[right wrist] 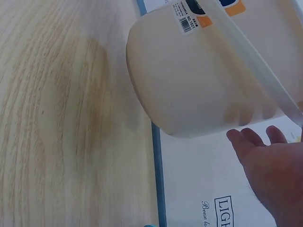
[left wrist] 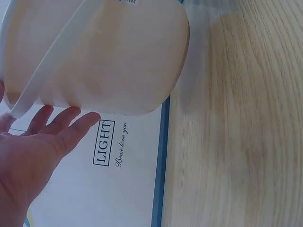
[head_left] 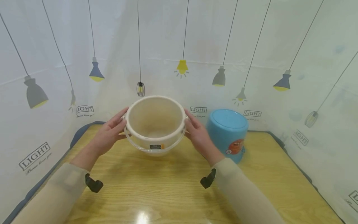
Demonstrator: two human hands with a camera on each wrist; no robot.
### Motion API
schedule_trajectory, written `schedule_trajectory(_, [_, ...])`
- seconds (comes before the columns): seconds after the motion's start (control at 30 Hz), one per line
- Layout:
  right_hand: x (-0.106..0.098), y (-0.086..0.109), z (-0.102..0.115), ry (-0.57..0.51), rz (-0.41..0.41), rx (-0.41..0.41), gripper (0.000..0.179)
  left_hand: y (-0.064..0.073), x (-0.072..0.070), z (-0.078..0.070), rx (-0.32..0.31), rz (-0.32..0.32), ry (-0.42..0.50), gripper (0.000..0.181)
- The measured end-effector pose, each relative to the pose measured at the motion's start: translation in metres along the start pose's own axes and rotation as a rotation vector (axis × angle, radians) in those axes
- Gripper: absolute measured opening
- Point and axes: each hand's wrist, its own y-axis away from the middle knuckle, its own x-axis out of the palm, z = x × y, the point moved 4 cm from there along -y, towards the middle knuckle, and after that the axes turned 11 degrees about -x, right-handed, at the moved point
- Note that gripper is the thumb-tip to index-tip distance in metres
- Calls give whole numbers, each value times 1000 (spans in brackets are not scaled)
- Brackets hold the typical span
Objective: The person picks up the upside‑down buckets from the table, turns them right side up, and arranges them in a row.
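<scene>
A cream plastic bucket (head_left: 155, 141) is held up over the table, tilted so that its round opening faces me. Its pale carrying handle (left wrist: 52, 56) hangs across the front, and a barcode label (right wrist: 185, 18) shows on its side. My left hand (head_left: 109, 132) grips the bucket by its left side near the rim, thumb in front and fingers farther back. On the opposite side my right hand (head_left: 198, 133) holds it likewise, fingertips against the wall below the rim. The bucket's base hangs above the wood, with a shadow under it.
A blue bucket (head_left: 225, 130) stands upside down at the back right, just beyond my right hand. The wooden table (head_left: 156, 193) has a dark blue edge (head_left: 81, 132). White sheeting (head_left: 162, 37) printed with lamps encloses the back and sides.
</scene>
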Motion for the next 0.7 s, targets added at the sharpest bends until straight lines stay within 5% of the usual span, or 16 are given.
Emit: schedule_trajectory(0.7, [4,-19,-19,-114,-81,81,54,-23,-6,18,-133,-113,-36,65])
